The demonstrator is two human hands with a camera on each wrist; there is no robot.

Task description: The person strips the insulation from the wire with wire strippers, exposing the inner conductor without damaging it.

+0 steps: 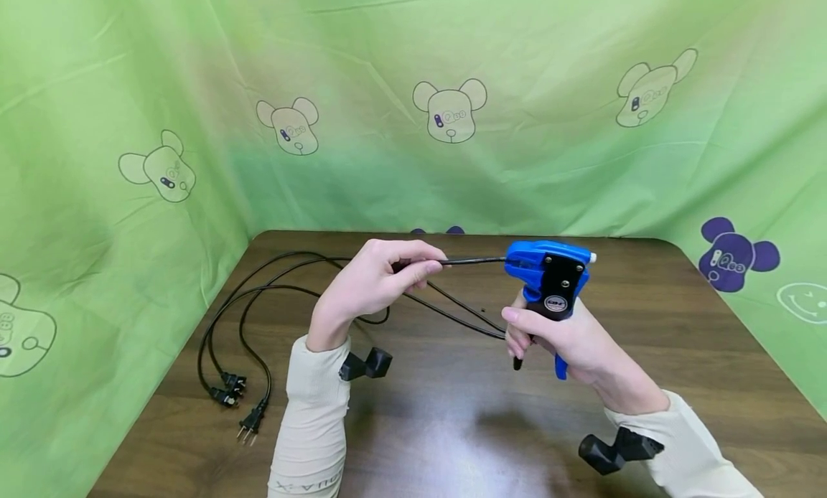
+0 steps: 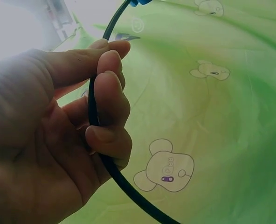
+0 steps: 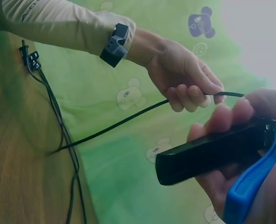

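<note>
Head view shows our left hand [image 1: 371, 283] pinching the black cable [image 1: 468, 260] just beside the blue stripper [image 1: 549, 275], which our right hand [image 1: 568, 336] clasps above the worktop [image 1: 452, 412]; we should keep the cable straight and squeeze steadily.

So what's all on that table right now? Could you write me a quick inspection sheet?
Surface: dark wood-grain table.
Job's things: blue and black hand tool; black cable running into its head.
Clutter: nothing seen.
Hands: left hand pinches the cable; right hand grips the tool's handles.
Cables: three black cords looping left, ending in plugs on the table.
Surroundings: green cloth backdrop printed with bear figures.
</note>
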